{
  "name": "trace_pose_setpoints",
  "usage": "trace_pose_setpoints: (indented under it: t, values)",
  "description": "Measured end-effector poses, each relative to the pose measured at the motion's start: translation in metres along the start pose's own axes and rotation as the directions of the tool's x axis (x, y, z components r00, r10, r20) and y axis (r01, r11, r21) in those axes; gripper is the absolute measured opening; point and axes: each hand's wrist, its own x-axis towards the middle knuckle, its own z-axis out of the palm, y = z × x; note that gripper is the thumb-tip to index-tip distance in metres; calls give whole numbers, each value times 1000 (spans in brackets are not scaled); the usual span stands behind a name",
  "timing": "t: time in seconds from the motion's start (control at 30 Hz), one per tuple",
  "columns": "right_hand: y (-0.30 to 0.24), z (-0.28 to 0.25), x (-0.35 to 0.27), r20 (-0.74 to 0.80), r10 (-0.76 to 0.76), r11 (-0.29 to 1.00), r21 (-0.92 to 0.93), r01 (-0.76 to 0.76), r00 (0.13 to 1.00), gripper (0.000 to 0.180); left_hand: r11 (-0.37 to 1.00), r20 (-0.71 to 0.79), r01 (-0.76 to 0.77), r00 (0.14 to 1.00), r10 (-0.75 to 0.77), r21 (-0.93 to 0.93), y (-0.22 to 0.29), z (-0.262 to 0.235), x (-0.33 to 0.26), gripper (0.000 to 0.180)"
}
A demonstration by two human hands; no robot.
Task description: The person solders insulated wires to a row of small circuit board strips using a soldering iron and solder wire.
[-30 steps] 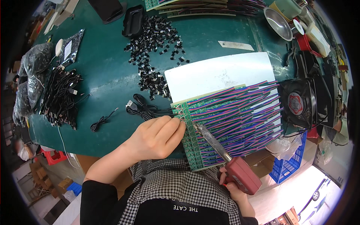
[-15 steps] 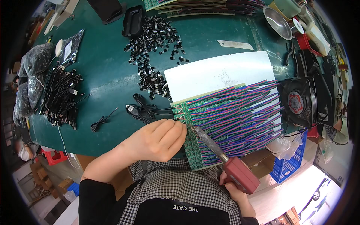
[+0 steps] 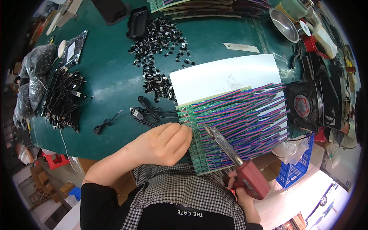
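Observation:
My left hand is closed in a pinch at the left edge of a green circuit board panel. A black USB cable runs in under its knuckles, and the fingertips hide the cable's end. My right hand grips a soldering iron with a red, gun-shaped handle. Its metal tip hangs over the board, to the right of my left fingertips. Rows of multicoloured wires stretch rightward across the panel. Near the top left corner, short bare leads join other black cables to the board.
A white sheet lies under the panel. Small black connectors are strewn behind it, near a black tray. Bundled USB cables lie at left. A fan stands at right, with a metal bowl farther back.
The soldering iron has moved right, its tip away from the leads beside my left fingertips. My left hand stays almost in place.

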Motion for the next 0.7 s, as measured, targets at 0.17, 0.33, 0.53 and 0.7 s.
trace_pose_setpoints:
  t: [0.17,0.33,0.53,0.7]
  values:
    - [8,-6,-8,3,-89,996,-20,89,996,69,1000,-24,-1,1000,1,-14,1,1,1,19]
    - [1,1,-2,2,-171,985,14,171,985,64,987,-25,154,988,-155,-41,6,-12,-1,19]
    - [5,-6,-1,59,-231,967,120,223,971,51,536,-54,839,534,-844,-91,-22,-43,-42,26]
    - [0,1,2,73,-252,955,178,236,965,47,262,60,941,281,-958,-216,-23,-36,-90,13]
